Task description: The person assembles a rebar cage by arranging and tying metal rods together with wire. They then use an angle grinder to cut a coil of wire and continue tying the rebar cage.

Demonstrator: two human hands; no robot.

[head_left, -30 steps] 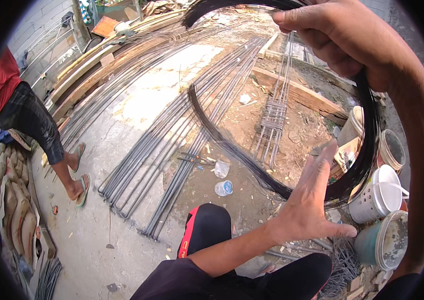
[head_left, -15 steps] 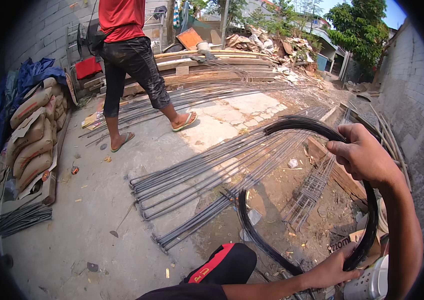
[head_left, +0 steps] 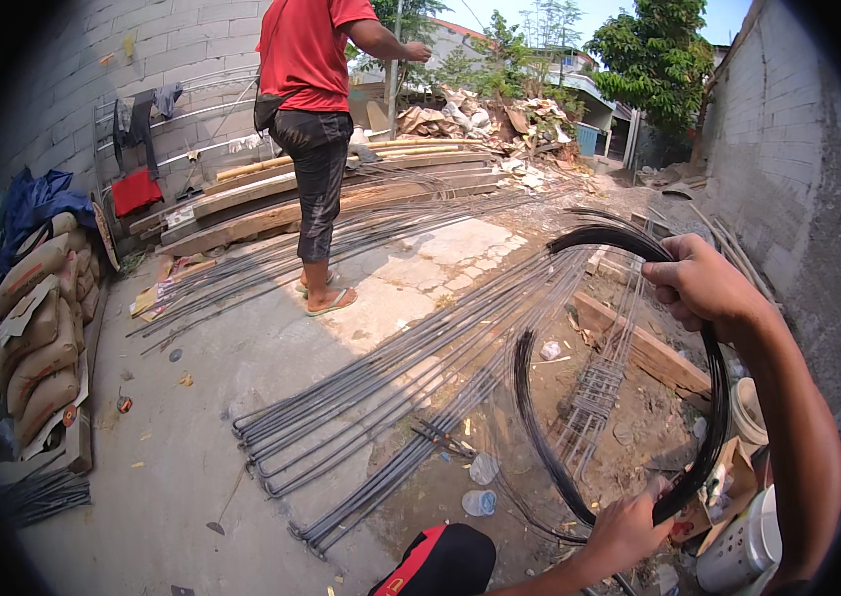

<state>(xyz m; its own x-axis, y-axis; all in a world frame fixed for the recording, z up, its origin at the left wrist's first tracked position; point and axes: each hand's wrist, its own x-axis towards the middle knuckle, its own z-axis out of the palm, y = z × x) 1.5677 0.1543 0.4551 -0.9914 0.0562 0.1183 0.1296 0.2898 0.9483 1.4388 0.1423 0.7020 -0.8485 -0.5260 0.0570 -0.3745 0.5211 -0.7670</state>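
A coil of thin black wire (head_left: 706,437) stands upright in front of me, its loop cut open at the upper left. My right hand (head_left: 706,283) is closed around its upper right part. Lower down, my left hand (head_left: 624,531) grips the bottom of the coil, its fingers partly hidden. Some loose strands stand away from the bundle at the top and lower left. Behind the loop, a narrow cage of tied steel bars (head_left: 594,392) lies on the dirt.
Long bent steel bars (head_left: 371,417) spread across the ground at centre. A co-worker (head_left: 311,129) in red stands beyond them. Filled sacks (head_left: 43,328) are stacked at left. A white bucket (head_left: 743,546) and a timber plank (head_left: 649,348) are at right, a plastic cup (head_left: 478,503) near my knee.
The co-worker has stepped to the right and now holds an arm out. My view has shifted; the coil's left side has spread into looser strands. Both hands keep their hold.
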